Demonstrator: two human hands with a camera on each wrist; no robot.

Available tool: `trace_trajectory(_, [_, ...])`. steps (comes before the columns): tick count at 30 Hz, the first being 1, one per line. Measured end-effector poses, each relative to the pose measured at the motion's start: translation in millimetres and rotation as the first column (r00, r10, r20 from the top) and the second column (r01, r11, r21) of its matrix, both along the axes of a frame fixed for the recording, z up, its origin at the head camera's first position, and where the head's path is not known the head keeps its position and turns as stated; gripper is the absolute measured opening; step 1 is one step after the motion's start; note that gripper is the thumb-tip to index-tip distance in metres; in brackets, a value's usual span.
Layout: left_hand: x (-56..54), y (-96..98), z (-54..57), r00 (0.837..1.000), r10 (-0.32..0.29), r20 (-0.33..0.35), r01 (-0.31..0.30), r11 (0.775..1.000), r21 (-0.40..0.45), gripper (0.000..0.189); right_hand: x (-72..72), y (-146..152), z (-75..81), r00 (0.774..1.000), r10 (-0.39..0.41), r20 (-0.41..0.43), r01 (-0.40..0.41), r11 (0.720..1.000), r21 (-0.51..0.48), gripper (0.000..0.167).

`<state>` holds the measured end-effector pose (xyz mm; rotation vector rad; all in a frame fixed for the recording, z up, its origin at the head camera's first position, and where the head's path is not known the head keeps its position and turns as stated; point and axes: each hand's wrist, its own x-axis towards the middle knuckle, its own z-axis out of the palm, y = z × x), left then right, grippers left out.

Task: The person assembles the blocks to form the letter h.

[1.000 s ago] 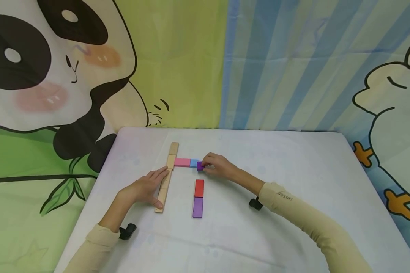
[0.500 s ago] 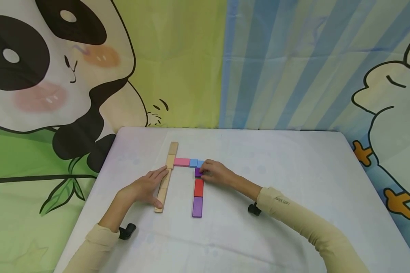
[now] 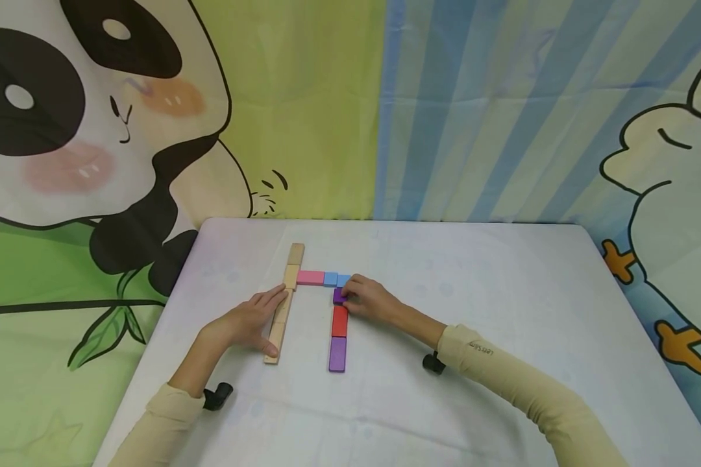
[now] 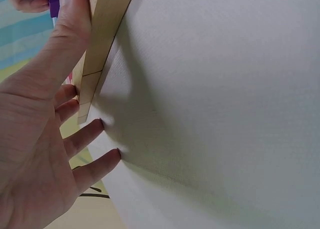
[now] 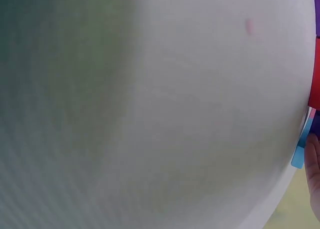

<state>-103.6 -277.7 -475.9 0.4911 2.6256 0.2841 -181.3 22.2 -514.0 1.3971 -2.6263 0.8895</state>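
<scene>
A row of plain wooden blocks (image 3: pixel 280 318) lies lengthwise on the white table. Along it rests my left hand (image 3: pixel 245 323), the thumb on the near end and the fingertips farther up. In the left wrist view the fingers (image 4: pixel 86 136) are spread and mostly straight. My right hand (image 3: pixel 372 299) pinches a small dark purple block (image 3: pixel 338 296) between thumb and fingers, partly covering it. That block sits between a light blue block (image 3: pixel 343 280) and a red block (image 3: pixel 339 321). A lighter purple block (image 3: pixel 337 354) follows the red one towards me.
A pink block (image 3: pixel 311 278) and another light blue block (image 3: pixel 330 279) bridge from the wooden row to the coloured column. A cartoon-printed cloth (image 3: pixel 304 110) hangs behind the white table (image 3: pixel 473 279). Black devices (image 3: pixel 217 396) are worn at both wrists.
My right hand has brought the dark purple block nearer to me, from over the light blue end to just above the red block. My left hand stays put.
</scene>
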Motion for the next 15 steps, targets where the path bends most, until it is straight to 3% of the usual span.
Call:
trace_trajectory(7, [-0.1,-0.7,-0.9,1.0,-0.003,0.001,0.003,1.0,0.008,0.126,3.3,0.2,1.6,0.999,-0.032,0.015,0.032,0.999,-0.007,0.012])
trace_trajectory(15, [-0.4,-1.6,-1.8,1.0,-0.007,-0.005,0.007,1.0,0.022,0.126,3.9,5.0,6.4,0.981,-0.187,0.051,0.188,0.982,-0.013,0.015])
